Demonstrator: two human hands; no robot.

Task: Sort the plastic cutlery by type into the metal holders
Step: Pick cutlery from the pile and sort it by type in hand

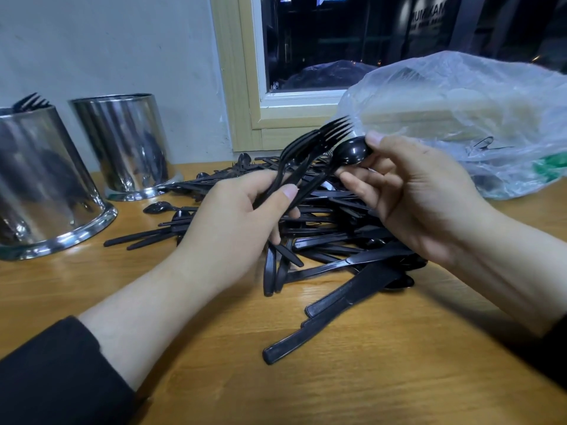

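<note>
Black plastic forks [325, 139]: light, thin, slick, probably springy; left hand [233, 219] grips handles, right hand [420, 194] pinches a spoon [349, 153] bowl.

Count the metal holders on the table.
2. One holder stands at the far left edge with forks in it; the other holder stands just right of it, nearer the wall. More may sit out of view.

A: Cutlery pile [331, 240] all black, forks [334, 133] and spoon [351, 153] too. Holders [122, 142]?
B: Shiny silver. Table [184, 378] light wood grain, sleeve [46, 378] black, bag [460, 118] clear with green patch.
</note>
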